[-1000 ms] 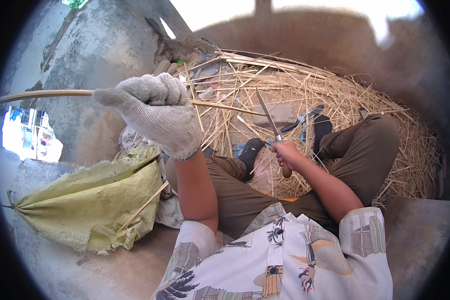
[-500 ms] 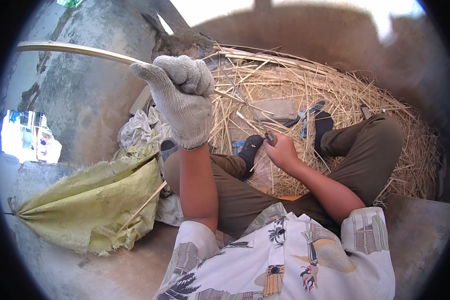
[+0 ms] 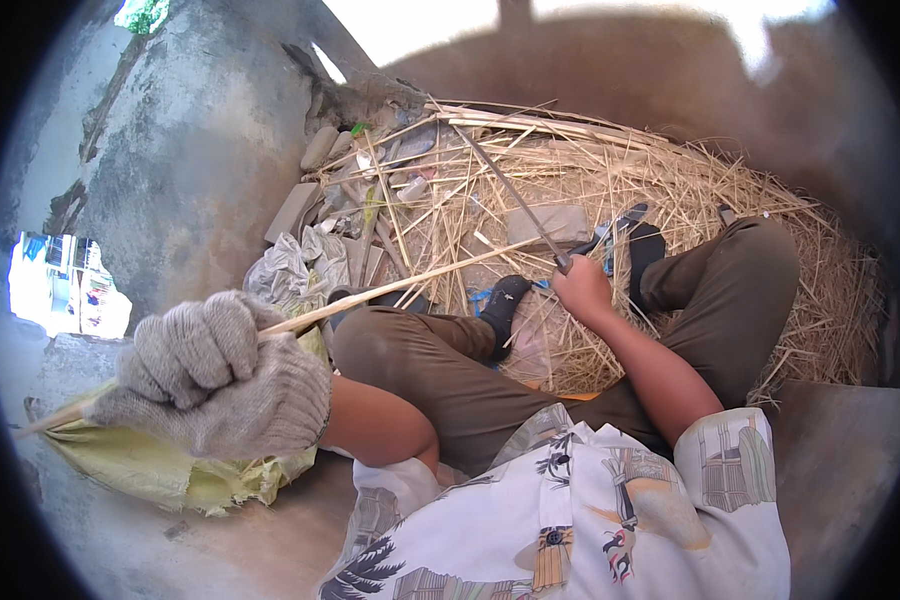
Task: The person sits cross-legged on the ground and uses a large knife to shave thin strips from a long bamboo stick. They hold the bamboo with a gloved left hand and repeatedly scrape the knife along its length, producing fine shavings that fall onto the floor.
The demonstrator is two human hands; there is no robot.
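Observation:
My left hand [image 3: 215,385], in a grey knitted glove, is closed round a long pale strip of split bamboo [image 3: 390,287] at the left. One end of the strip sticks out behind the fist. The other slants up to the right, its tip close to the knife blade; whether they touch I cannot tell. My bare right hand [image 3: 583,290] is wrapped round the handle of a knife [image 3: 513,190] between my bent knees. Its long, narrow blade points up and to the left, away from me. Most of the handle is hidden in the fingers.
Bamboo slivers and shavings [image 3: 810,290] cover the floor ahead and to the right. A flat grey block [image 3: 550,226] lies beyond my feet, a dark-handled tool [image 3: 625,218] beside it. A yellow woven sack [image 3: 180,480] and whitish cloth [image 3: 285,268] lie left, near a concrete wall [image 3: 210,130].
My left hand has swung down and left, bringing the bamboo strip with it. My right hand has shifted slightly right and up, and the knife blade now shows clearly.

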